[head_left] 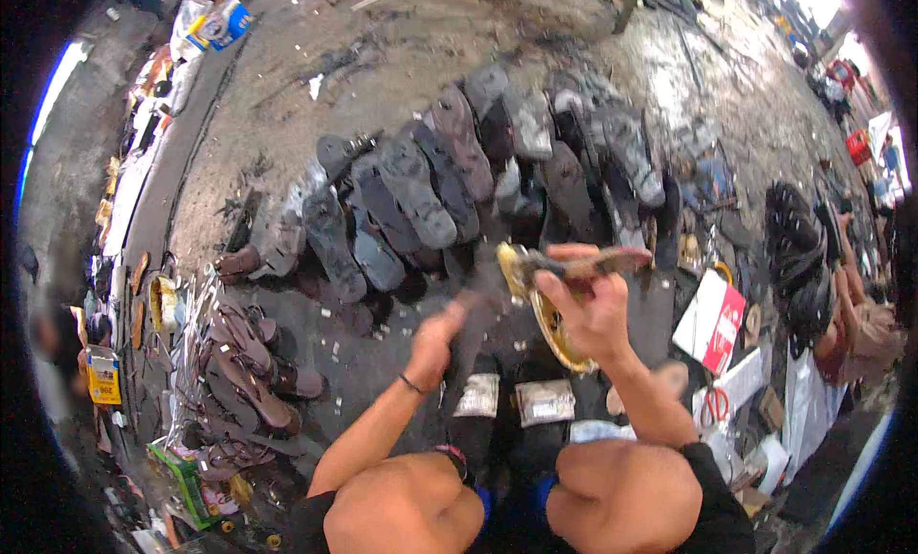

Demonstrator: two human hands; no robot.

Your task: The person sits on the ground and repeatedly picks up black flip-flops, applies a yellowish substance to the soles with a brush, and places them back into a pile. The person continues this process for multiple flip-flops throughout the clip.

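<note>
My right hand (593,310) is closed around a brown shoe sole (622,260), seen nearly edge-on. A yellow, crusted piece (513,269) shows at the sole's left end; whether it is attached, I cannot make out. Below that hand is a bowl with a yellow, glue-like coated rim (566,351), partly hidden behind the fingers. To the left, my left hand (438,342) points up and inward, a dark band on its wrist. Its fingers are smeared by motion, so any grip or held thing is unclear. Several dark sandal soles (418,191) lie ahead of both hands.
Two pale packets (545,402) lie between my knees and the bowl. More brown sandals (253,363) are piled at the left. At the right are a red-and-white box (710,322) and red-handled scissors (715,407). Another person's arm (845,277) shows at the far right.
</note>
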